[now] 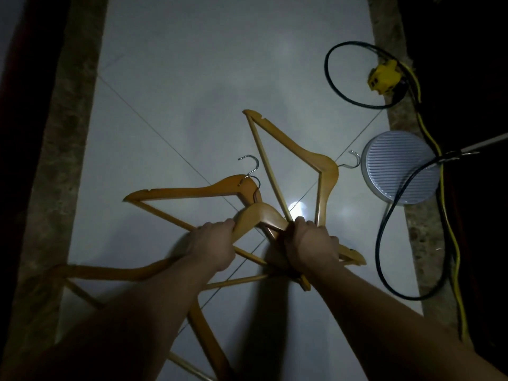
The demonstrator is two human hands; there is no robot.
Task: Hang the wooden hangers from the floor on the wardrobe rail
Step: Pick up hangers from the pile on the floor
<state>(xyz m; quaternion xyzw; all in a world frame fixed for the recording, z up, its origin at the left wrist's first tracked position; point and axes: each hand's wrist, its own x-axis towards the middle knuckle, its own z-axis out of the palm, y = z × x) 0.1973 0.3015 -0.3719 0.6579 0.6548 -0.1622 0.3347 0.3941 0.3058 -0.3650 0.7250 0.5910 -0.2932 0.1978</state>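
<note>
Bare forearms reach down over a near hanger (pixel 110 270) lying on the pale tiled floor (pixel 192 78). The left hand (pixel 213 247) curls round one shoulder of a paler hanger (pixel 259 214), and the right hand (pixel 310 243) grips its other shoulder among crossed bars. Beyond lie a left hanger (pixel 187 191) and a far hanger (pixel 327 173), then a ribbed disc (pixel 398 171), black cable (pixel 378 248) and yellow plug (pixel 383 77).

A round ribbed grey disc (pixel 400 169) lay on the pale floor tiles (pixel 192 78), near a looped black cable (pixel 326 64) and a yellow plug box (pixel 383 75).
</note>
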